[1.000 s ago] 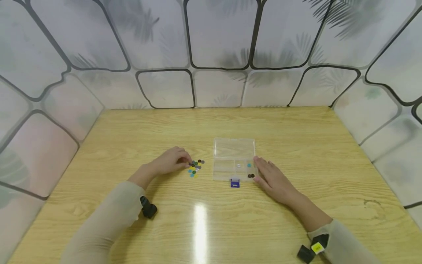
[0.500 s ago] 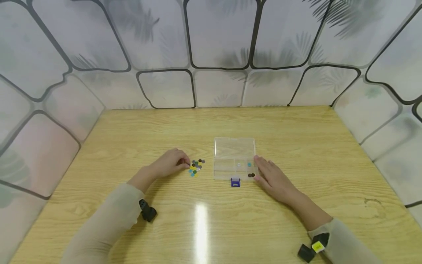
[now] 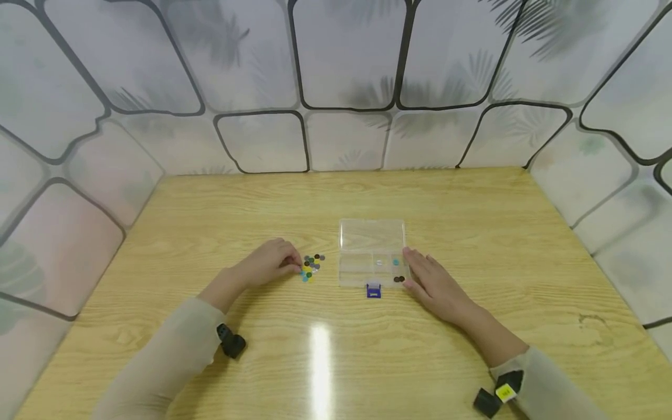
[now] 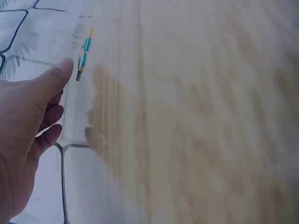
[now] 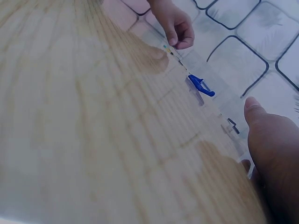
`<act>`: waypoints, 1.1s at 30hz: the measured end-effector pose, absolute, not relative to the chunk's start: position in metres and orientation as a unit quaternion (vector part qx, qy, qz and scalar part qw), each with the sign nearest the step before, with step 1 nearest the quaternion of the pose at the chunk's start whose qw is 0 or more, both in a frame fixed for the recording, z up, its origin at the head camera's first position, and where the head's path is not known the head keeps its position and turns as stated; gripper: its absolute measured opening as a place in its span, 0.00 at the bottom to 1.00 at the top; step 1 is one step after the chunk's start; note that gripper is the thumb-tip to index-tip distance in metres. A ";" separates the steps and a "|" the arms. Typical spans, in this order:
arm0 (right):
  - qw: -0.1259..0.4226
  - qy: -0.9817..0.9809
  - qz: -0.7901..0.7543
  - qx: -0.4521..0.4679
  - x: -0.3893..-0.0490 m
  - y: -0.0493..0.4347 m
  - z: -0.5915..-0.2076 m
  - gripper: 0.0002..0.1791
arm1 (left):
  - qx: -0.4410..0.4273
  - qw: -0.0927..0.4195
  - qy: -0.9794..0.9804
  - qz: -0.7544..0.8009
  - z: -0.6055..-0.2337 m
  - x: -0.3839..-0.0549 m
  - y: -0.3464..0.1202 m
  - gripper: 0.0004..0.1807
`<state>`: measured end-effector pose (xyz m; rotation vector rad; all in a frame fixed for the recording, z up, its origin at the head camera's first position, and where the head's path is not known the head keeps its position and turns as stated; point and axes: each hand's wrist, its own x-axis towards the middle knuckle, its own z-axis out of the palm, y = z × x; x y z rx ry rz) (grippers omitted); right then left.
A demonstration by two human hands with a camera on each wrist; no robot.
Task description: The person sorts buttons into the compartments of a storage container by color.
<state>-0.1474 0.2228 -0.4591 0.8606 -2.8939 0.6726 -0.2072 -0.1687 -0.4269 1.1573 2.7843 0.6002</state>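
A small pile of flat, round, button-like discs (image 3: 313, 263) lies mid-table, in blue, yellow, green, grey and dark tones. At its left edge are the bent fingers of my left hand (image 3: 270, 261), thumb close to the forefinger; whether a disc is between them is hidden. To the right of the pile stands a clear plastic compartment box (image 3: 357, 269) with its lid raised. Inside are two dark discs (image 3: 399, 279), a blue disc (image 3: 396, 262) and a whitish disc (image 3: 379, 262). My right hand (image 3: 438, 289) rests against the box's right side, fingers extended.
A blue clasp (image 3: 373, 291) sticks out from the box's front edge, also seen from the side in the right wrist view. The wooden table (image 3: 399, 361) ends at a patterned wall covering (image 3: 349, 140) behind and at both sides.
My left hand has drawn back slightly to the left and towards me at the pile's edge. My right hand and the box stay in place.
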 end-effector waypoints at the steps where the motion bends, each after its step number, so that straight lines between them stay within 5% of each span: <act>1: 0.025 -0.935 0.218 0.278 -0.147 0.223 -0.459 0.34 | 0.379 0.029 0.904 0.195 -0.426 -0.207 -0.168 0.05; 19: -0.001 -0.939 0.220 0.264 -0.147 0.222 -0.457 0.35 | 0.492 -0.086 0.841 0.208 -0.412 -0.199 -0.120 0.05; 33: 0.000 -0.937 0.226 0.267 -0.146 0.224 -0.455 0.35 | 0.484 -0.081 0.845 0.212 -0.403 -0.201 -0.063 0.05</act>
